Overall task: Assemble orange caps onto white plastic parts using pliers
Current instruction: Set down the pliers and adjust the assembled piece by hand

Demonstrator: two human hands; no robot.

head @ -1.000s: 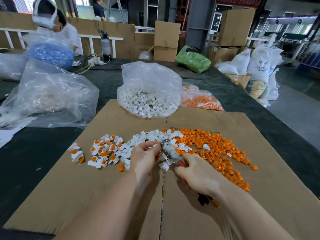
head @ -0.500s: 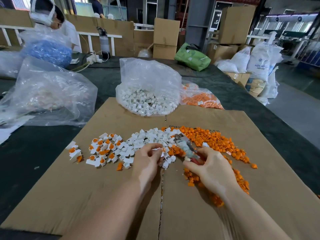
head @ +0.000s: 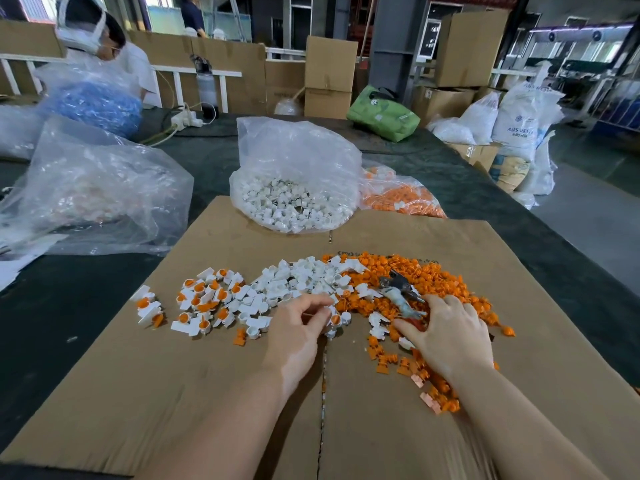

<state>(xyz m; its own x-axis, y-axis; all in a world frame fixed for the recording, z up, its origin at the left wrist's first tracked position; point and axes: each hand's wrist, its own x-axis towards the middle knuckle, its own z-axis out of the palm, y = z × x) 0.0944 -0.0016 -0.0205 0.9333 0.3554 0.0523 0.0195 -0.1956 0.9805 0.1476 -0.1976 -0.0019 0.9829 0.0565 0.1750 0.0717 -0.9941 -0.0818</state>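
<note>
Loose orange caps are heaped on the right of a cardboard sheet. White plastic parts lie in a pile in the middle. Capped white parts are spread out to the left. My left hand pinches a small white part at the near edge of the white pile. My right hand lies over the orange heap and holds the pliers by their red handles. The grey jaws point away to the upper left, and most of the handles are hidden under the palm.
Behind the cardboard stand a clear bag of white parts and a bag of orange caps. A large crumpled clear bag lies on the dark table at the left. Another person works at the far left.
My right hand has carried the pliers away from my left hand, to the right and onto the orange heap. My left hand has stayed at the white pile.
</note>
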